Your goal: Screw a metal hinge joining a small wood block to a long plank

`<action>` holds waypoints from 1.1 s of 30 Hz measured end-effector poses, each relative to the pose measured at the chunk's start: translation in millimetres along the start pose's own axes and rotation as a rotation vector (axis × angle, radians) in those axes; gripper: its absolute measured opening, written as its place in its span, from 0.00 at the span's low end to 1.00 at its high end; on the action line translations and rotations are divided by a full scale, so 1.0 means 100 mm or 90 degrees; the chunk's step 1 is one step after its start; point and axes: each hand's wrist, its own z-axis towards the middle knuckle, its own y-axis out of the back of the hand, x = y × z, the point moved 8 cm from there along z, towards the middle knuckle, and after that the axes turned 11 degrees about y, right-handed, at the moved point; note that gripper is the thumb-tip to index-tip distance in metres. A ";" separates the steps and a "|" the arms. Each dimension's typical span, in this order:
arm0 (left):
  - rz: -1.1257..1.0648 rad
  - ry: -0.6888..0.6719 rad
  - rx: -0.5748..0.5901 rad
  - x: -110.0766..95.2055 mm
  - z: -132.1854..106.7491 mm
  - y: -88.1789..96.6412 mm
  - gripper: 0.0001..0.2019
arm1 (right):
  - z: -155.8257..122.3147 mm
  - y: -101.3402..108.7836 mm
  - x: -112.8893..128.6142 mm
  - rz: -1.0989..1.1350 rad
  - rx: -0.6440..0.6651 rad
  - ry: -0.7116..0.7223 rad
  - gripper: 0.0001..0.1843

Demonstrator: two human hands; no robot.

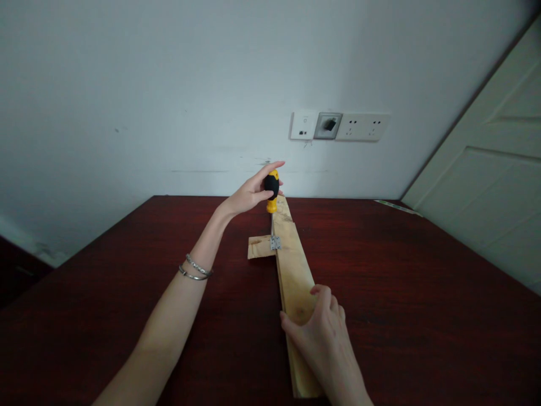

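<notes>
My left hand (252, 190) is closed around the black and yellow handle of a screwdriver (271, 186), with the index finger stretched over its top. The screwdriver stands nearly upright, its shaft reaching down to a small metal hinge (275, 242). That hinge lies across the joint between a long wooden board (295, 259) and a short wooden piece (259, 247) on the left. Nearer to me, my right hand (327, 332) grips the long board across its width, thumb at the left edge and fingers at the right.
Everything rests on a dark red wooden table (380, 304). Behind it rises a white wall with a row of sockets (362, 127). A white panelled door (499, 169) stands at the right. A thin pale strip (397, 207) lies by the table's far right edge.
</notes>
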 end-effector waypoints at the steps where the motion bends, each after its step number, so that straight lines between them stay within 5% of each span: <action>1: 0.009 -0.009 -0.008 -0.01 0.00 0.01 0.32 | 0.00 0.00 0.00 0.005 0.000 -0.003 0.25; 13: 0.128 -0.009 -0.225 0.06 0.03 0.01 0.24 | 0.00 -0.01 0.02 0.009 0.002 0.004 0.25; 24: -0.033 0.099 -0.107 0.20 0.06 -0.02 0.20 | 0.00 0.02 0.01 0.009 -0.011 -0.004 0.25; 33: 0.063 0.053 -0.171 0.13 0.03 0.07 0.15 | 0.01 0.04 0.03 0.008 -0.010 0.006 0.24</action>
